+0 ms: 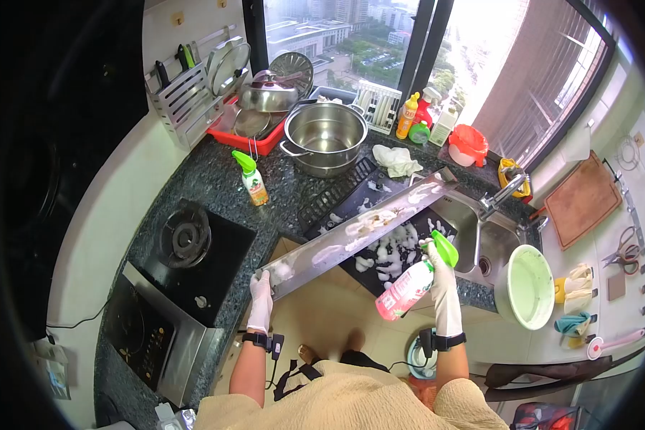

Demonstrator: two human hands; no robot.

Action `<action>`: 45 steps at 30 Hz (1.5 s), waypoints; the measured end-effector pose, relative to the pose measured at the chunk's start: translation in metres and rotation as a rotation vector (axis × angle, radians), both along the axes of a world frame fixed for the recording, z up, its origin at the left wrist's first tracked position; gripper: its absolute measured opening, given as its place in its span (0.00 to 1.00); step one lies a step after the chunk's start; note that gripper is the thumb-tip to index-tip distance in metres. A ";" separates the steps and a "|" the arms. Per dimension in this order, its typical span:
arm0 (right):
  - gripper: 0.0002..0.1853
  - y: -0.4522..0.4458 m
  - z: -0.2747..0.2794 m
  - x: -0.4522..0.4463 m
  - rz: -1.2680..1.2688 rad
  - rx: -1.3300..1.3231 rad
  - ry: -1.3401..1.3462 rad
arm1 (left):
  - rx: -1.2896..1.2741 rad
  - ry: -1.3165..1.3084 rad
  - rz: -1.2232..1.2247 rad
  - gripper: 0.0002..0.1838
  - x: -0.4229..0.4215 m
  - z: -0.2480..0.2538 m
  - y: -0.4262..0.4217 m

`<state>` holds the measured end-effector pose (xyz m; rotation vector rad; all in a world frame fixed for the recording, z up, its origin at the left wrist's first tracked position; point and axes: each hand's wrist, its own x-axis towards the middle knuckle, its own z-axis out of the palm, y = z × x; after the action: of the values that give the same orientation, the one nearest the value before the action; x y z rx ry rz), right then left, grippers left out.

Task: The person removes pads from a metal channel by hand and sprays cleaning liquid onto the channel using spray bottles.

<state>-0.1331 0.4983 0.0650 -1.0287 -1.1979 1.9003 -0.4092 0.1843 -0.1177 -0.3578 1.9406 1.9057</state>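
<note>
My left hand (261, 292), in a pale glove, grips the lower left end of a long metal panel (337, 244). White foam and brownish residue lie along the panel, which slants up to the right toward the sink. In my right hand (441, 276), also gloved, is a pink and white spray bottle (406, 290) with a green trigger head, tilted with its base down to the left. Beneath the panel, a black panel (388, 252) carries patches of white foam. The panel's far end rests near the sink (460, 215).
A steel pot (325, 136), a second spray bottle (250, 179), a white cloth (395, 160) and a red rack (265, 143) sit on the counter. The stove (193, 258) is at left. Beside the faucet (502, 195), a green basin (524, 287) stands at right.
</note>
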 end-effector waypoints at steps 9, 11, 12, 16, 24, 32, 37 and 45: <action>0.16 0.053 0.007 -0.035 -0.012 0.277 -0.198 | 0.007 -0.068 -0.006 0.09 -0.006 -0.010 0.002; 0.17 0.084 -0.015 -0.041 0.129 0.388 -0.326 | -0.032 -0.082 -0.016 0.09 -0.004 -0.003 0.001; 0.17 0.093 -0.016 -0.045 0.186 0.417 -0.403 | -0.050 -0.088 -0.020 0.10 -0.003 -0.002 0.003; 0.22 0.135 -0.048 -0.057 0.419 0.629 -0.469 | -0.022 -0.012 0.055 0.11 0.000 -0.016 0.006; 0.22 0.171 -0.090 -0.086 0.354 0.782 -0.752 | 0.080 0.101 0.124 0.11 0.007 -0.022 0.010; 0.22 0.165 -0.044 -0.062 0.143 0.419 -0.388 | 0.098 0.020 0.079 0.07 0.007 -0.023 0.005; 0.16 0.134 0.005 -0.040 0.166 0.118 0.114 | 0.031 -0.048 0.056 0.07 0.011 -0.001 0.009; 0.19 0.071 0.015 -0.110 0.213 0.423 0.136 | 0.084 -0.053 0.028 0.15 0.005 -0.019 0.008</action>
<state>-0.2435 0.5693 0.0799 -0.5558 -1.5898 1.7293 -0.4040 0.1927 -0.1365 -0.4085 1.8245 1.9682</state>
